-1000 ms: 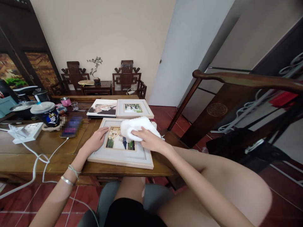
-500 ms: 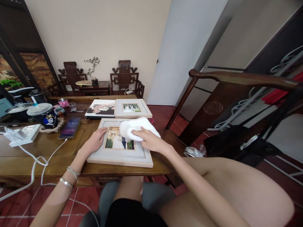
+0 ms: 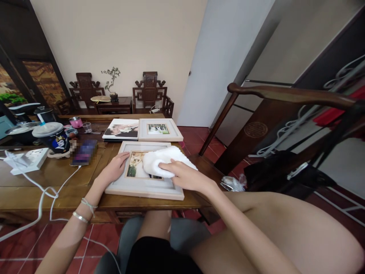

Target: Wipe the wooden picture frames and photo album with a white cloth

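A picture frame [image 3: 119, 188] with a pale wooden edge and wide white mat lies flat at the table's near edge. My right hand [image 3: 186, 176] is closed on a white fluffy cloth [image 3: 161, 158] pressed against the frame's surface. That cloth covers the right part of the small photo [image 3: 136, 161] in the middle. On the frame's left border rests my left hand [image 3: 116, 167], its fingers laid out flat and holding nothing.
Behind stand a second framed photo [image 3: 174, 131] and a photo board [image 3: 119, 129]. A lidded cup [image 3: 58, 139], phone [image 3: 84, 152], power strip [image 3: 37, 158] and white cables occupy the left of the wooden table [image 3: 65, 194]. A wooden chair [image 3: 256, 129] is at right.
My right hand and the cloth have slid a little toward me across the frame, covering more of the photo's lower right. The left hand stays in place.
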Tool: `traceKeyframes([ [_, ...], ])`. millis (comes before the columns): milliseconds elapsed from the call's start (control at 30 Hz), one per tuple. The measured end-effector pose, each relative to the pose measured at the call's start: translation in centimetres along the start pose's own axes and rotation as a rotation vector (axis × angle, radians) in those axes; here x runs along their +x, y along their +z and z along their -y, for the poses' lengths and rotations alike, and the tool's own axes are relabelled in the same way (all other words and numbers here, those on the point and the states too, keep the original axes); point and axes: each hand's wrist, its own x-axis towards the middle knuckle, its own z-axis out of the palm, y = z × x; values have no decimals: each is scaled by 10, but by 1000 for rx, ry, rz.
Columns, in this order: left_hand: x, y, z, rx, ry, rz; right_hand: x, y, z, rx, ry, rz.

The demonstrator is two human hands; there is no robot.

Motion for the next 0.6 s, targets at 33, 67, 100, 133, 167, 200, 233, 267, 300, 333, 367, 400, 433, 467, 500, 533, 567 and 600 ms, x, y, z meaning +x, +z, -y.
traceKeyframes([
  [33, 0, 0, 0, -2, 0, -1, 4, 0, -3, 2, 0, -19],
  [67, 0, 0, 0, -5, 0, -3, 8, 0, -5, 2, 1, -36],
  [100, 0, 0, 0, -7, 0, -5, 12, 0, -7, 2, 2, -50],
  [133, 0, 1, 0, -10, 0, -7, 15, -1, -8, 1, 0, -63],
  [167, 0, 1, 1, -12, 1, -8, 18, -2, -9, 2, -1, -75],
  [200, 0, 1, 1, -13, 2, -11, 20, -3, -9, 3, -2, -84],
  [233, 0, 1, 2, -13, 4, -13, 21, -4, -8, 4, -2, -90],
  [267, 0, 2, 2, -12, 5, -16, 22, -5, -8, 5, -2, -93],
  [300, 0, 2, 2, -11, 7, -19, 22, -5, -7, 4, 0, -96],
  [333, 0, 2, 3, -10, 8, -21, 22, -5, -6, 3, 2, -98],
  [367, 0, 2, 3, -8, 8, -22, 22, -5, -6, -2, 5, -97],
  [400, 0, 3, 3, -7, 10, -23, 21, -4, -6, -12, 10, -96],
  [433, 0, 3, 3, -8, 10, -24, 21, -2, -6, -27, 19, -99],
  [467, 0, 2, 3, -10, 8, -25, 21, 0, -7, -48, 32, -108],
  [500, 0, 2, 2, -13, 6, -25, 22, 2, -9, -73, 45, -121],
  [533, 0, 2, 1, -14, 3, -23, 24, 4, -11, -99, 57, -140],
  [567, 0, 1, 1, -12, 0, -19, 28, 6, -14, -121, 68, -163],
  [600, 0, 0, 0, -8, -2, -14, 32, 8, -17, -138, 78, -186],
])
